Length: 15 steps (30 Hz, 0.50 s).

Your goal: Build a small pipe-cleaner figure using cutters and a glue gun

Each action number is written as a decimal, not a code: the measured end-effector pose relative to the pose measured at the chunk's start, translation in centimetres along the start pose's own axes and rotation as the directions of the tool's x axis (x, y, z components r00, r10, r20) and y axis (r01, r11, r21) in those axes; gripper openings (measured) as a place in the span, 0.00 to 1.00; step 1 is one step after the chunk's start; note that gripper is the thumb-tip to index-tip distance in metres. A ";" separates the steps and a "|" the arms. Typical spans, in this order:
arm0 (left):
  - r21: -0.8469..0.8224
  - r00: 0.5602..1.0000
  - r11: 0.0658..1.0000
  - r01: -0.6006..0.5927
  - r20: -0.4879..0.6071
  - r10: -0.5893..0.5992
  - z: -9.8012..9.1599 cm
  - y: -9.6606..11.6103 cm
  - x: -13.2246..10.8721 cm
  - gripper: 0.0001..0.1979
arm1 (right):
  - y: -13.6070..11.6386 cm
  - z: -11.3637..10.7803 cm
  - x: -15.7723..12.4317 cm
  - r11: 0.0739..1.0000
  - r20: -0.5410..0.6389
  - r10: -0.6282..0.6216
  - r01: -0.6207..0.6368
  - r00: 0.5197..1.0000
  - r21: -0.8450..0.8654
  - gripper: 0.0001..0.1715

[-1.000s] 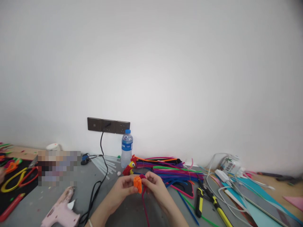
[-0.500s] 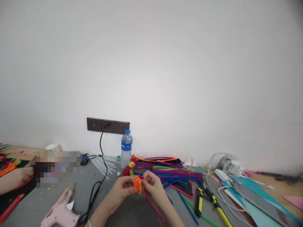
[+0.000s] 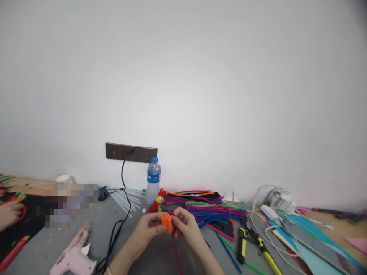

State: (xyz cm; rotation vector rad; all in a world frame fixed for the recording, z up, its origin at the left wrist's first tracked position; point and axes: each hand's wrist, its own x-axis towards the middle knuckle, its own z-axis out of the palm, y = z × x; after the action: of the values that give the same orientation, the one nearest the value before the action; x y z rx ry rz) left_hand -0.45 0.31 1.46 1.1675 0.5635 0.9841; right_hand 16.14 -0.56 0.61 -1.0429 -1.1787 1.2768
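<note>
My left hand (image 3: pixel 153 226) pinches a small bundle of folded orange pipe cleaner (image 3: pixel 166 222) between thumb and fingers. Close beside it, my right hand (image 3: pixel 183 225) is closed on a magenta pipe cleaner (image 3: pixel 176 252), whose loose end hangs down toward the table's front. The magenta strand meets the orange bundle between the two hands; the exact join is hidden by my fingers. Just behind my hands stands a red and yellow bird figure (image 3: pixel 157 201) with a big eye, by a water bottle (image 3: pixel 153 181).
Several bundled pipe cleaners (image 3: pixel 200 202) lie behind my right hand. Yellow-black pliers (image 3: pixel 259 244) and white cables (image 3: pixel 255 217) are to the right. A pink glue gun (image 3: pixel 74 254) with a black cord (image 3: pixel 111 236) sits left. At far left is another person's hand (image 3: pixel 11 214).
The magenta pipe cleaner's hanging end has swung left and now drops more straight down. My hands hold nearly the same place. The other person's hand at far left has moved left.
</note>
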 end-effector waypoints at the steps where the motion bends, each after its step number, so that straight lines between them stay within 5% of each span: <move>1: 0.003 1.000 1.000 0.004 0.009 -0.004 0.1 0.1 0.0 0.16 | 0.1 0.0 0.0 1.000 0.001 0.003 -0.003 1.000 0.005 0.33; 15: -0.033 0.997 0.999 -0.023 -0.074 0.020 -0.4 -0.1 0.5 0.18 | -0.8 -0.2 -0.4 0.994 0.027 -0.017 0.014 1.000 0.105 0.28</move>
State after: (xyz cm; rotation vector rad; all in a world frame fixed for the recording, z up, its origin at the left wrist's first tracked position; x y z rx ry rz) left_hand -0.49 0.88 1.25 1.1132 0.5919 1.0543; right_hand 16.42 -0.96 1.31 -0.9408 -1.1261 1.3303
